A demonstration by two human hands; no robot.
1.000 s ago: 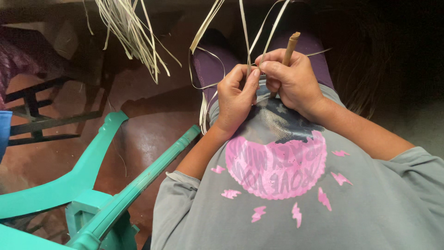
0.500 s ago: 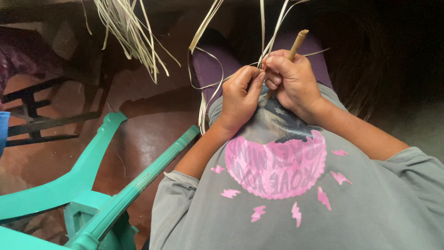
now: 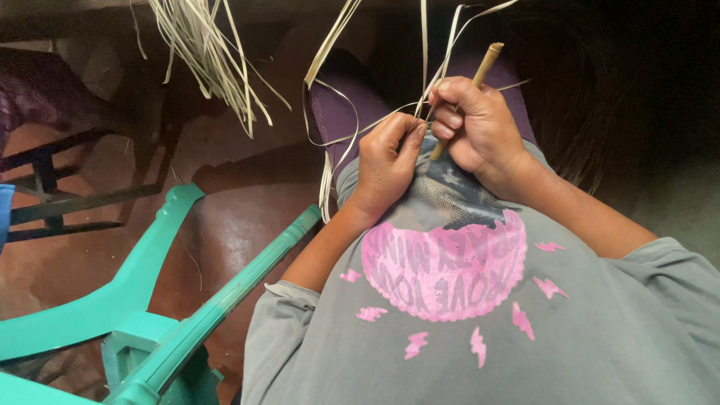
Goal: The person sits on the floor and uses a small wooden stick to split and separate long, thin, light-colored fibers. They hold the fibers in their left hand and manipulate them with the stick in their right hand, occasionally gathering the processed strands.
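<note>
A seated person works pale strips over the lap: the right hand curls its fingers tight round a thin brown stick near its lower end, while the left hand pinches the strips between thumb and fingertips just beside it. The strips look light, limp and easily creased, best held close to the work; the stick appears stiff. A green chair stands at near left.

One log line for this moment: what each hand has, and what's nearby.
left hand: pinching pale strips | right hand: gripping stick | nearby: green chair, hanging strip bundle
</note>
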